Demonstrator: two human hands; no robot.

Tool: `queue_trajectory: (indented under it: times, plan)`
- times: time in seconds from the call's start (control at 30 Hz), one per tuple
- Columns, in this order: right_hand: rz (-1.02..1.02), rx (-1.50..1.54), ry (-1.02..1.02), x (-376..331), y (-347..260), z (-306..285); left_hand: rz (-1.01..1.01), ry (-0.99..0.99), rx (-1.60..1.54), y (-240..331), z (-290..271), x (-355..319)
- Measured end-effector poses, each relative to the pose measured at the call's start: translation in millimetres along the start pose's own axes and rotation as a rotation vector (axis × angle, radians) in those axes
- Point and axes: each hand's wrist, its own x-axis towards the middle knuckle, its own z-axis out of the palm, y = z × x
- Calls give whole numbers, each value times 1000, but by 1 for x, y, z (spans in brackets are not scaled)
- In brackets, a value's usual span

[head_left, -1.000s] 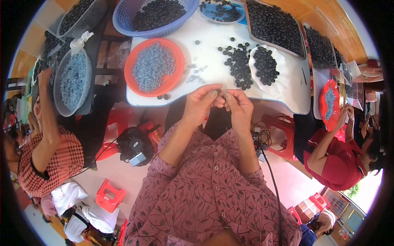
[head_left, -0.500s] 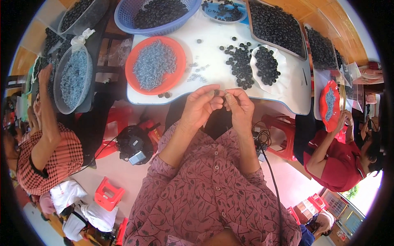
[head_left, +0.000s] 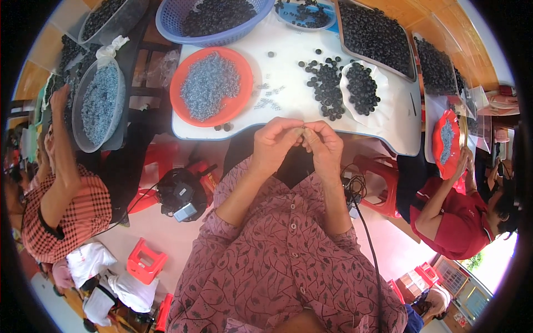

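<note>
My left hand and my right hand meet fingertip to fingertip just off the table's near edge, both pinching. A small black round part was between my left thumb and forefinger a moment ago; now the fingers cover it. What my right fingertips grip is too small to make out. Left of my hands, an orange-red plate bears a heap of small clear bluish pieces. Some such pieces lie loose beside it. To the right, black round parts are spread on the table, and more fill a white scalloped dish.
At the back of the white table stand a blue-purple basket, a blue tray and a metal tray, all with black parts. One person works at left, another at right. A black cable hangs by my right arm.
My fingertips have come tightly together, and the dark part seen between my left fingers has gone out of sight. The heaps and dishes have not changed.
</note>
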Motion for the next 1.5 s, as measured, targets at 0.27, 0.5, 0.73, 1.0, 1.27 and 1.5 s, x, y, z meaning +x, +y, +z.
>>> queue_trajectory:
  times: [0.27,0.5,0.73,1.0,1.27,1.5]
  plan:
    - [-94,-94,10,-2,-1,7,-252,17,-322,-6,-12,4]
    - [-256,-232,28,0,-4,9,-326,-3,-757,-12,-19,4]
    - [-318,-281,-17,0,-9,15,-302,1,-756,-11,-18,0]
    - [-339,-323,-34,1,-9,15,-251,21,-684,-15,-17,-1]
    - [-294,-305,-46,1,-12,14,-219,33,-590,-16,-14,-2]
    - [-57,-171,-94,0,-7,6,-276,34,-325,-24,-21,-9]
